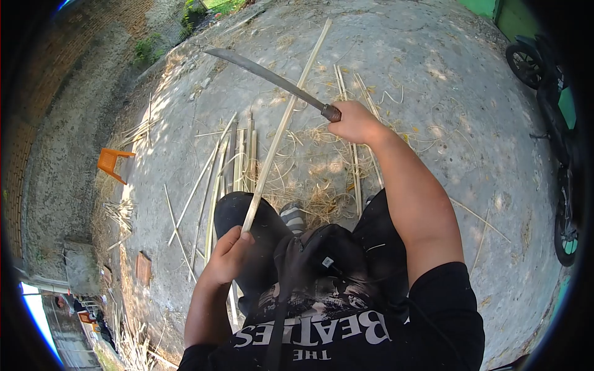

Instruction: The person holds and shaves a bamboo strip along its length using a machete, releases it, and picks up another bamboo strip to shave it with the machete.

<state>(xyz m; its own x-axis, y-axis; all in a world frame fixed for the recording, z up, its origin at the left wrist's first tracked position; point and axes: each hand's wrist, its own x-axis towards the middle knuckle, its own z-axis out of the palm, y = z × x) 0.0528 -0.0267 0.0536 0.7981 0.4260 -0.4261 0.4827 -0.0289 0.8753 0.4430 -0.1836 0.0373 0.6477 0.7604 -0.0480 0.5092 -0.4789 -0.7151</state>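
- we hold a long knife (266, 74) by its handle (331, 112), our right hand (357, 125) curled closed.
- our left hand (228, 255) grips the near end of a pale strip (278, 139) beside our knee (232, 215).
- the strip slants forward, crossing the knife; we cannot tell whether they touch.

Cream and dark grey are set against a grey floor (458, 148).
A cream strip (276, 136) is held in the left hand (228, 255), a dark-grey blade (266, 74) in the right hand (357, 123); between them, a shoe (293, 217) is striped grey and white.
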